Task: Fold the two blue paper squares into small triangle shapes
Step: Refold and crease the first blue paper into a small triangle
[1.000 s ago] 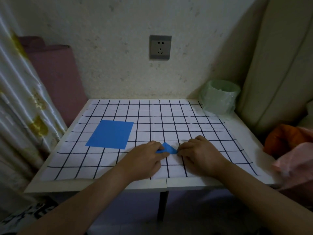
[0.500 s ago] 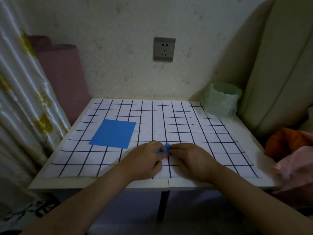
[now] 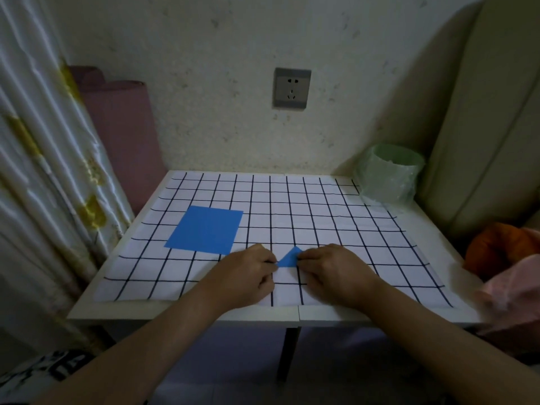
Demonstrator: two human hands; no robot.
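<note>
A small folded blue paper triangle (image 3: 289, 257) lies on the grid mat near the table's front edge, partly covered by fingers. My left hand (image 3: 248, 273) pinches its left corner with curled fingers. My right hand (image 3: 333, 268) pinches its right side, knuckles up. A flat, unfolded blue paper square (image 3: 206, 230) lies on the mat to the left and a little farther back, apart from both hands.
The white mat with a black grid (image 3: 336, 226) covers a small white table (image 3: 187, 312). A green plastic-wrapped cup (image 3: 387, 173) stands at the back right corner. A curtain hangs on the left, a pink roll leans at the back left, and orange and pink cloth lies at the right.
Half a second ago my hands were together over the blue piece. They have drawn slightly apart, and more of the folded triangle shows between them. The flat square has not moved.
</note>
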